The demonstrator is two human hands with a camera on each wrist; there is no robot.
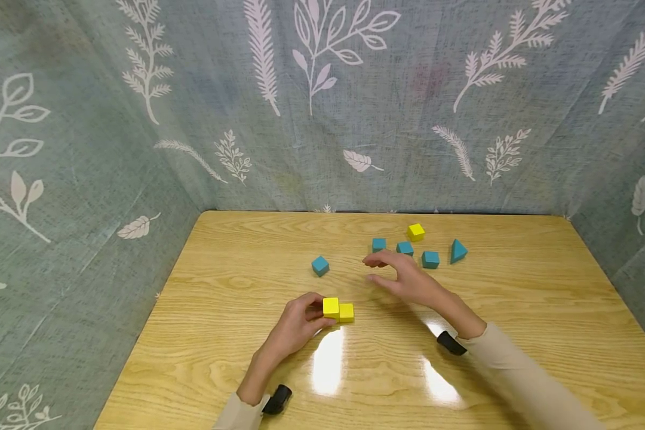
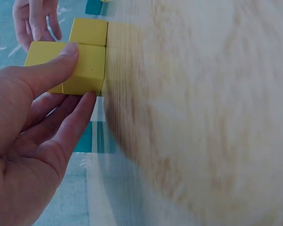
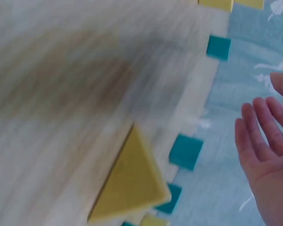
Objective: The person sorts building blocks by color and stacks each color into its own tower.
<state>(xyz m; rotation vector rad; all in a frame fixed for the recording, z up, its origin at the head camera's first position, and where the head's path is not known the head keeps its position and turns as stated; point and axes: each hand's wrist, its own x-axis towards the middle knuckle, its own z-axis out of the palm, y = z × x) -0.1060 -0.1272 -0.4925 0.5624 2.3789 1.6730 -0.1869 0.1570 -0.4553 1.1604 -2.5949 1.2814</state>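
One wooden table (image 1: 247,263) spreads beneath it all. The left hand (image 1: 295,327), at eight o'clock of a stack of two yellow blocks (image 1: 331,307), grips it between thumb and fingers. The right hand (image 1: 411,280), at two o'clock of the stack, hovers with fingers relaxed. A blue triangle (image 1: 457,252) lies at its two o'clock, a lone yellow cube (image 1: 346,313) just beside the stack at three

Fingers (image 2: 77,117) around yellow blocks (image 2: 88,68)
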